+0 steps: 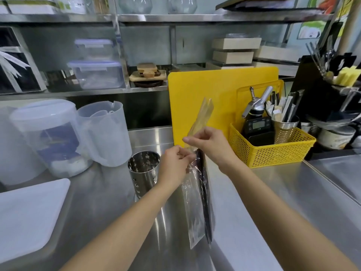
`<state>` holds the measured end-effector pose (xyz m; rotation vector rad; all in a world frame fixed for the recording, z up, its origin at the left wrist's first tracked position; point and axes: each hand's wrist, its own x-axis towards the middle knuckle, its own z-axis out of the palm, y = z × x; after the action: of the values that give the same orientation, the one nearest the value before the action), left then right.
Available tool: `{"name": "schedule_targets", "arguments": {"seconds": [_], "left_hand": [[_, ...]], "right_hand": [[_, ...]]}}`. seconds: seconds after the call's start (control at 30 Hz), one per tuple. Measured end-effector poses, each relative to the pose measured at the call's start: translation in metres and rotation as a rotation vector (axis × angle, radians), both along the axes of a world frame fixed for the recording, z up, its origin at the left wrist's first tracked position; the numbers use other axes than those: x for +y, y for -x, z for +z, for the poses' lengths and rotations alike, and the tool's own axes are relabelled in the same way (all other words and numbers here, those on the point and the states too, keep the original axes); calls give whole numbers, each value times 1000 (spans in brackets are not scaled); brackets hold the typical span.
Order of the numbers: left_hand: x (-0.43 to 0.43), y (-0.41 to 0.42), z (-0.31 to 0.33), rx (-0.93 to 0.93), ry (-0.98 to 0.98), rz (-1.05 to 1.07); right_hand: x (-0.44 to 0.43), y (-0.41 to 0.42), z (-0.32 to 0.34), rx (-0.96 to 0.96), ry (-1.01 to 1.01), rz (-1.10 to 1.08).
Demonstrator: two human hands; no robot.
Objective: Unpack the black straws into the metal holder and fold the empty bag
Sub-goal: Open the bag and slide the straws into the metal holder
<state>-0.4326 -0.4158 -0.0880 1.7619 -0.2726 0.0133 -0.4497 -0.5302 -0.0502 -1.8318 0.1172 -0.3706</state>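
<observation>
I hold a long clear plastic bag (193,204) upright above the steel counter, with black straws (205,202) inside its lower part. The bag's empty top end (203,112) sticks up in front of the yellow board. My left hand (174,166) pinches the bag at its middle from the left. My right hand (211,145) grips the bag just above, fingers closed on the plastic. The perforated metal holder (143,169) stands upright on the counter just left of my left hand and looks empty.
A yellow cutting board (220,90) leans behind the bag. A yellow basket (273,151) with a scale, tools and a second metal cup sits to the right. Two clear plastic jugs (105,133) stand at the left, and a white board (27,216) lies at the near left.
</observation>
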Motion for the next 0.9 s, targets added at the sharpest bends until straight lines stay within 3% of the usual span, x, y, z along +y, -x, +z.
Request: {"name": "schedule_targets", "arguments": {"seconds": [0.37,0.57,0.7,0.77,0.9], "left_hand": [[10,5,-27,105,45,-124],[28,-1,-46,282,69,26],[36,0,-52,402,230,118],[39,2,-52,423,199,137],[42,0,-46,292,9,141]], "right_hand": [[-9,17,-42,132,-135,147],[-24,20,-62,241,-288,62],[-33,18,-77,263,-440,-50],[-39,16,-82,281,-497,-91],[-50,14,-89,319,-444,-155]]}}
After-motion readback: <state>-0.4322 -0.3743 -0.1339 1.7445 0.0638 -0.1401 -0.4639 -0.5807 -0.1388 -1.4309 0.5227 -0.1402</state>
